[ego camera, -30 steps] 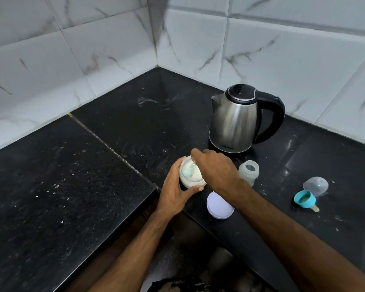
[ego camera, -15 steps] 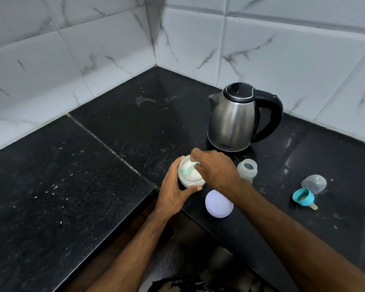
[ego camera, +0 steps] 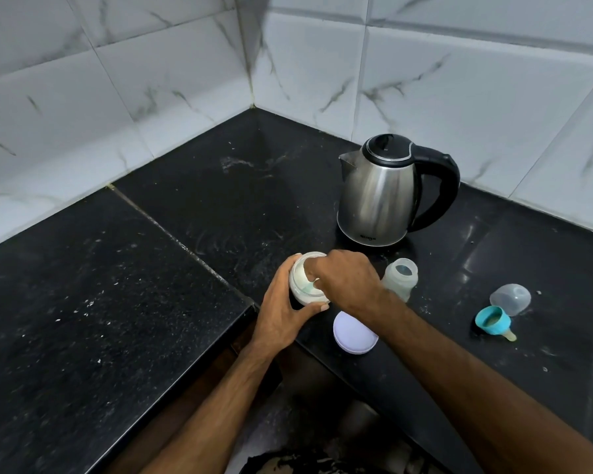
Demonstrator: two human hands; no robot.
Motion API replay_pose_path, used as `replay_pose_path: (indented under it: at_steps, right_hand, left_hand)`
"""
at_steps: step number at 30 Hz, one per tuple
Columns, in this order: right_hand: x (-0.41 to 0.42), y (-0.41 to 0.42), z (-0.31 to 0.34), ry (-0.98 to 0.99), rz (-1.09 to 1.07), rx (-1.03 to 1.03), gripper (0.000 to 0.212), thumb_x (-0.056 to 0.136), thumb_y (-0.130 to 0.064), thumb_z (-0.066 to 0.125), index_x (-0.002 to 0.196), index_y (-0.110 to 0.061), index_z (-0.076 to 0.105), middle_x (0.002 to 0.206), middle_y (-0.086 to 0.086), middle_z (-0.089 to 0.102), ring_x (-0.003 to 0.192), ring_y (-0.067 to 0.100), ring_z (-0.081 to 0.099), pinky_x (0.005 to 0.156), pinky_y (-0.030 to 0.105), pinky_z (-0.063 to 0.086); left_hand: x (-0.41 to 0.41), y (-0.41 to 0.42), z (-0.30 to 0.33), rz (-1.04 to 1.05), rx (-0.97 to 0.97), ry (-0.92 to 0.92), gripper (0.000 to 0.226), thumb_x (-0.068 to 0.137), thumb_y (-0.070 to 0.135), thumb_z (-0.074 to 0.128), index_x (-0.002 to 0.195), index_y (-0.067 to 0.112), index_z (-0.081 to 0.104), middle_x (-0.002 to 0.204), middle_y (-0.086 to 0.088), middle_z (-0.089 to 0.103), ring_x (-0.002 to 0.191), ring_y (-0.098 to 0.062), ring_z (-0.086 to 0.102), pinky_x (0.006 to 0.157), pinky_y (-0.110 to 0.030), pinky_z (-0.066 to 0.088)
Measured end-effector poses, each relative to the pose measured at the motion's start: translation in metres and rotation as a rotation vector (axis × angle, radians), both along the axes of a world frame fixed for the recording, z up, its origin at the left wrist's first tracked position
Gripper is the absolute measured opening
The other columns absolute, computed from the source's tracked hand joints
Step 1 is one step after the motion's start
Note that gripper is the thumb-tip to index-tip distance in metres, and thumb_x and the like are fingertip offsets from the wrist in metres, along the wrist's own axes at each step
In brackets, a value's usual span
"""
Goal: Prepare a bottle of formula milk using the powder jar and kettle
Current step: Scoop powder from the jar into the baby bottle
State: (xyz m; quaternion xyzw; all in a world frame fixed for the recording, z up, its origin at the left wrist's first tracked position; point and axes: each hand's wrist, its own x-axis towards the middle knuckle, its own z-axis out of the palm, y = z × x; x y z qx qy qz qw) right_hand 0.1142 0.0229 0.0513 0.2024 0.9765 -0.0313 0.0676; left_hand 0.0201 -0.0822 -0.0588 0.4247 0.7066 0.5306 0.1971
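Since a second ago: right hand (ego camera: pixel 348 282) dipped deeper into the jar mouth, fingertips now lower among the powder; left-hand grip unchanged, everything else in place.

Black stone counter (ego camera: pixel 100 285), under both hands, dusted with pale specks.

Stainless electric kettle (ego camera: pixel 379 196), beyond the right hand, lid shut, black handle turned away from the left hand. Probably heavy if full, body possibly hot and slick; best taken by the handle only.

Left hand (ego camera: pixel 281 309), wrapped around the powder jar (ego camera: pixel 303 285) from its outer side, thumb across the near wall, steadying it. Jar between the two hands, upright on the counter, open. Looks light and smooth-walled, so liable to slide or tip without that side grip.

Right hand, fingers pinched on something turquoise inside the jar, likely a scoop (ego camera: pixel 310 288); mostly hidden, so not certain.

Baby bottle (ego camera: pixel 400 278), just beyond the right wrist, upright, open, apart from the jar. Light translucent plastic, narrow base, easily knocked; body the place to hold.

White jar lid (ego camera: pixel 355 331), flat, under the right forearm near the counter edge.

Clear bottle cap (ego camera: pixel 510 299), well out past the right arm.

Turquoise collar with teat (ego camera: pixel 493 321), lying touching that cap; soft teat, better lifted by the rigid ring.
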Motion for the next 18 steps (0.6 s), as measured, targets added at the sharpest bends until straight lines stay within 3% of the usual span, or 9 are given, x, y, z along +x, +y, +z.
replay_pose_path:
  at_steps: [5, 12, 18]
  right_hand:
    - [0.002, 0.007, -0.005, 0.152, -0.152, -0.241, 0.016, 0.087, -0.027, 0.069, 0.103, -0.027, 0.069, 0.105, 0.001, 0.069, 0.095, 0.021, 0.063, 0.075, 0.031, 0.045]
    - [0.008, 0.028, 0.002, 0.328, -0.340, -0.563, 0.010, 0.078, -0.015, 0.077, 0.085, -0.020, 0.073, 0.086, -0.002, 0.072, 0.085, 0.017, 0.069, 0.080, 0.034, 0.056]
    - [0.010, 0.035, 0.007, 0.373, -0.338, -0.537, 0.007, 0.084, -0.014, 0.074, 0.083, -0.021, 0.070, 0.084, -0.002, 0.073, 0.080, 0.014, 0.068, 0.080, 0.035, 0.058]
  left_hand:
    - [-0.001, 0.000, 0.001, -0.003, -0.002, -0.002, 0.092, 0.070, 0.020, 0.090, 0.146, 0.020, 0.039, 0.143, 0.007, 0.053, 0.132, -0.016, 0.052, 0.108, -0.045, 0.046]
    - [-0.002, 0.000, 0.000, 0.003, -0.017, 0.008, 0.092, 0.069, 0.024, 0.090, 0.146, 0.023, 0.038, 0.145, 0.010, 0.051, 0.135, -0.016, 0.048, 0.110, -0.045, 0.043]
    - [-0.003, 0.002, -0.001, 0.008, -0.035, 0.006, 0.095, 0.068, 0.029, 0.090, 0.147, 0.024, 0.037, 0.146, 0.010, 0.050, 0.137, -0.015, 0.046, 0.111, -0.046, 0.042]
